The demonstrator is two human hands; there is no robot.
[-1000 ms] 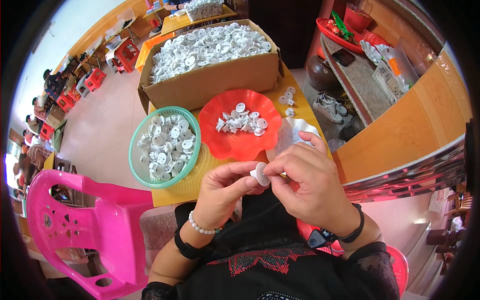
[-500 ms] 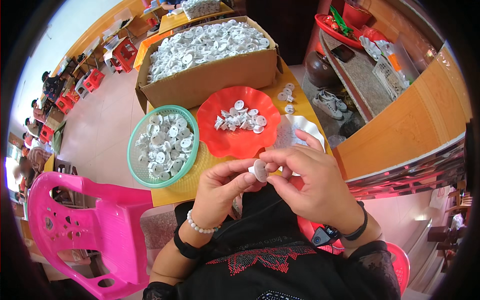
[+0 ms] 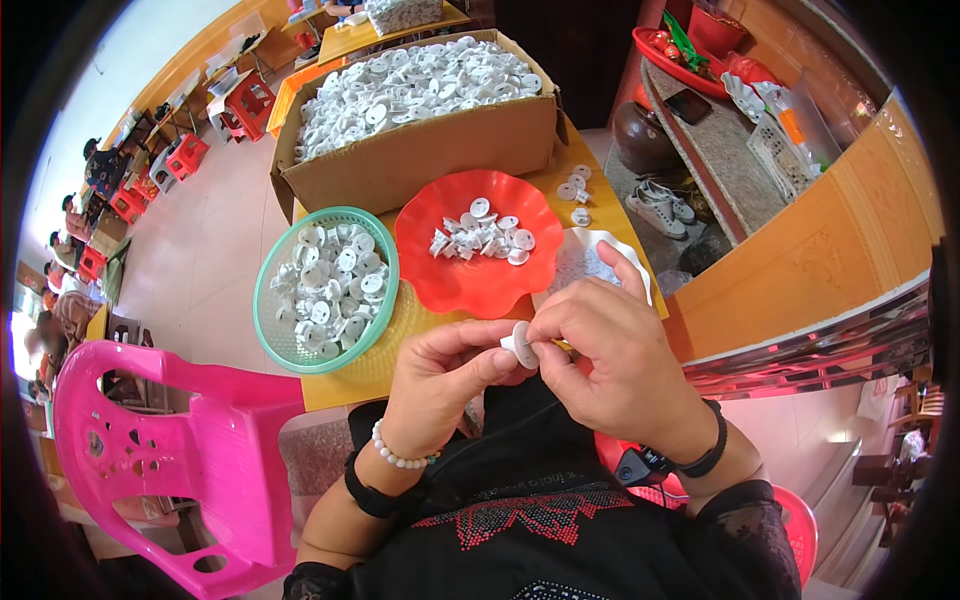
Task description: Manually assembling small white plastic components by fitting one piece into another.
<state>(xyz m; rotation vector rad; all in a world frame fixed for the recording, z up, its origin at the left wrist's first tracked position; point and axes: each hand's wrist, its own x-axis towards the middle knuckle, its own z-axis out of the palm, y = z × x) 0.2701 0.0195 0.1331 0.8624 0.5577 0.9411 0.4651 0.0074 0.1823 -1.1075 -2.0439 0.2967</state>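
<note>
1. The left hand (image 3: pixel 445 365) pinches a small white plastic disc-faced part with a stem (image 3: pixel 523 345) between thumb and fingers, on the wearer's side of the scalloped red plastic bowl (image 3: pixel 470 290).
2. The right hand (image 3: pixel 615 335) has thumb and forefinger nearly together at the disc's face; whether they grip something tiny, I cannot tell.
3. The step in hand looks like fine fingertip work on that face; next probably calls for a steady left pinch and light right-hand pressure.
4. Pale lettering crosses the black top (image 3: pixel 480 480), too faint to read; the brown cardboard box (image 3: pixel 420 160) beyond the bowl shows no legible label.
</note>
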